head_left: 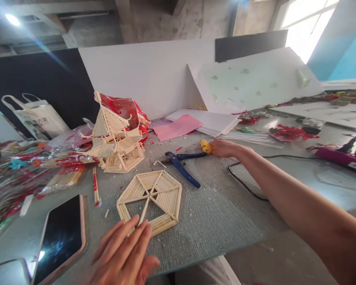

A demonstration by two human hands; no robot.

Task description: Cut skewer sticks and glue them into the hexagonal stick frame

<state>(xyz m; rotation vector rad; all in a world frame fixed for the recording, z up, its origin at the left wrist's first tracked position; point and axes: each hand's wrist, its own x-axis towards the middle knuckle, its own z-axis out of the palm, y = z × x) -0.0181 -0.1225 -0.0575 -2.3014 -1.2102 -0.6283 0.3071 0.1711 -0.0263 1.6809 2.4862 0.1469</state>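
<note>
While my left grip (126, 251) sits low and near, fingers stretched out, not clasping anything, its fingertips overlap the near left edge of the stick frame (167, 198). That frame lies flat on the grey surface (222, 213), polygonal, spokes meeting at a hub; far and right sections look filled with sticks, the near one has an open gap. My right grip (224, 147) is stretched well forward, at the yellow item (205, 146); fingers mostly hidden, can't tell if they're closed round it. Blue cutters (184, 170) lie splayed between frame and yellow item, one handle ending right by the latter, contact unclear. Stick model (109, 123), tiered with a pointed roof, stands behind the frame, to the left. Phone (61, 233), dark screen, left of my left grip. Pink sheet (179, 127) beyond the cutters, purple power strip (341, 158) far right.
</note>
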